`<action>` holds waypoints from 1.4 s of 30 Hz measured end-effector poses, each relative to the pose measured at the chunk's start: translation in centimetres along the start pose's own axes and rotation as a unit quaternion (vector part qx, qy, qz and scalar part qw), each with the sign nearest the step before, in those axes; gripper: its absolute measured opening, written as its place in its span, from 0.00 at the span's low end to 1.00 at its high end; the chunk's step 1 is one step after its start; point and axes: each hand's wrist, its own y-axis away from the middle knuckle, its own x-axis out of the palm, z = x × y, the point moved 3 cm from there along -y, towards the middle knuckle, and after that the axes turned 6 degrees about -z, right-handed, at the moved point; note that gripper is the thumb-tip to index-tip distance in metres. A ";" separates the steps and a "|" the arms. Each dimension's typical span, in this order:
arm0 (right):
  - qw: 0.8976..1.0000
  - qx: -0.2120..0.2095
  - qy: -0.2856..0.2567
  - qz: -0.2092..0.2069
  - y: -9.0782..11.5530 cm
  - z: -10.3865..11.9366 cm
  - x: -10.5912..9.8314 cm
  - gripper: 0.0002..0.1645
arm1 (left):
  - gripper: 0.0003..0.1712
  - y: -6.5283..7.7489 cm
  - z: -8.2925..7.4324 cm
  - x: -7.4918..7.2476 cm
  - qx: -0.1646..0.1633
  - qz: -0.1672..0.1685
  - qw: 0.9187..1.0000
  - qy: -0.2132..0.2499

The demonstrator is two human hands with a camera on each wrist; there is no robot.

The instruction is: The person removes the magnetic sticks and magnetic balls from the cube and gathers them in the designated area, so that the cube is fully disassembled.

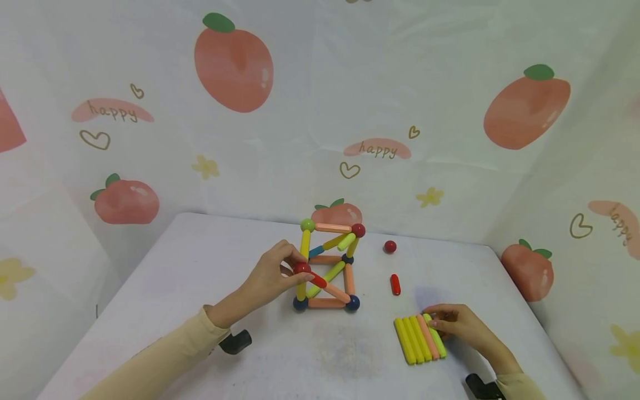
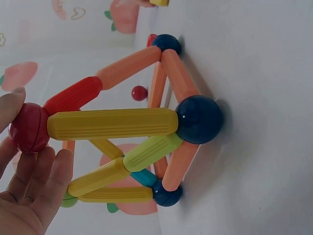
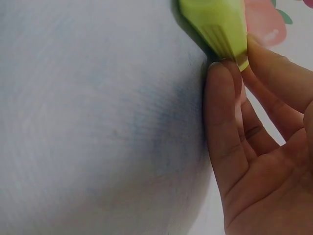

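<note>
My left hand (image 1: 272,272) pinches a red ball (image 2: 29,127) at the near upper corner of a frame of magnetic sticks and balls. From that ball a yellow stick (image 2: 112,123) runs down to a dark blue ball (image 2: 199,119), and a red stick (image 1: 318,280) slants off to an orange stick (image 1: 337,293). To the right, my right hand (image 1: 462,328) pinches the yellow-green stick (image 3: 215,24) at the right end of a flat row, thumb on one side and fingers on the other. Yellow sticks (image 1: 410,340) and an orange stick (image 1: 428,336) lie beside it.
A loose red ball (image 1: 390,246) and a short red stick (image 1: 395,284) lie on the white table (image 1: 280,366), right of the frame. At the frame's far top are a green ball (image 1: 307,225) and another red ball (image 1: 358,230). A printed cloth (image 1: 300,111) hangs behind.
</note>
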 end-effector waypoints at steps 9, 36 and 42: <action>0.997 -0.001 0.070 -0.043 -1.0 1.9 -0.4 0.23 | 0.16 0.0 0.0 0.0 0.000 0.000 1.000 -0.003; 0.788 -0.476 0.276 -0.275 -10.6 19.0 8.2 0.21 | 0.16 0.0 0.0 0.1 -0.001 0.001 1.000 0.005; 0.803 -0.469 0.232 -0.285 -10.9 18.8 8.0 0.19 | 0.16 0.0 0.0 0.0 0.004 -0.002 1.000 0.003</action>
